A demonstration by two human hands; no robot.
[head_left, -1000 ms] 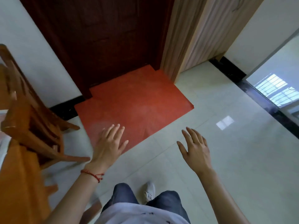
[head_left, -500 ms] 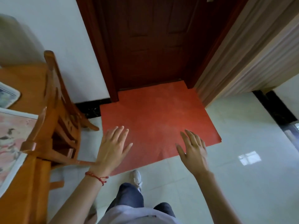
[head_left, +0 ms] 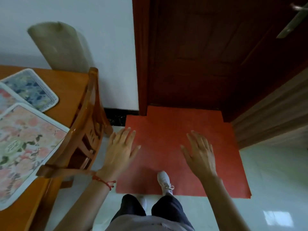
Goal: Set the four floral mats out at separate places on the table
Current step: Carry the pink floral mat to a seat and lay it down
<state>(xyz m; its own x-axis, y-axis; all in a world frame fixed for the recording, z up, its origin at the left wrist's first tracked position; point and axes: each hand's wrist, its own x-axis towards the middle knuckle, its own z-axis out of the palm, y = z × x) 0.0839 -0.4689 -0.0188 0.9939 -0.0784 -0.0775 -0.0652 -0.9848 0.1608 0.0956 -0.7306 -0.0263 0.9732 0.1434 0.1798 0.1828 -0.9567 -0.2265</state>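
Far left: wooden table (head_left: 70,84), orange-brown, w/ floral mats on it. Three mats visible, overlapping at the left edge of view. Biggest, the pink-peach floral mat (head_left: 25,147), lies nearest the camera, its near corner hanging past the table edge. Above it a sliver of another pink mat (head_left: 6,99), mostly cut off by the frame. Further back the blue floral mat (head_left: 31,89), white border, partly tucked under the pink ones. Can't tell if a 4th mat is there; nothing more shows in frame.

Behind the table, against the white wall (head_left: 106,39), a pale rolled-up sheet (head_left: 61,47) stands leaning.

Next right: wooden chair (head_left: 83,130), pushed in tight at the table side, backrest curving up beside the mats.

Then left hand (head_left: 120,150), held out in the air just right of the chair, palm down, fingers straight & spread wide, holding nothing. Red string bracelet (head_left: 104,180) on that wrist.

Center: red floor mat (head_left: 166,130) on pale tile floor (head_left: 275,172), lying in front of a dark brown door (head_left: 208,55). A white sneaker (head_left: 164,180) stands on the mat's near edge; dark trousers (head_left: 168,209) below it.

Right hand (head_left: 200,154) hovers over the red mat, palm down, fingers straight & loosely spread, empty. Both hands well apart from the floral mats, approx. level w/ each other.

Far right: wood-grain panel (head_left: 275,114) beside the door; door handle (head_left: 293,22) at top right, blurred.
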